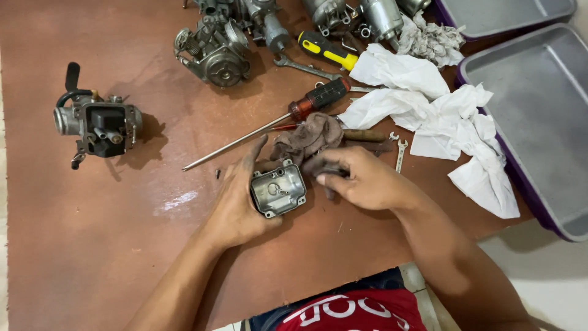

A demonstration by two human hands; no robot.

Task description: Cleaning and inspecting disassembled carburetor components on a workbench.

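Table (92, 245) is brown and glossy, pale floor at near right. Left hand (239, 205) clamps the bowl (277, 189), hollow up, long axis left-right; right hand (361, 179) pinches a small dark part.

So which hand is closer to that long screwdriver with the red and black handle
Left. The left hand, holding the metal bowl, has its raised fingers just below the screwdriver shaft. The right hand sits further right, beyond the brown rag.
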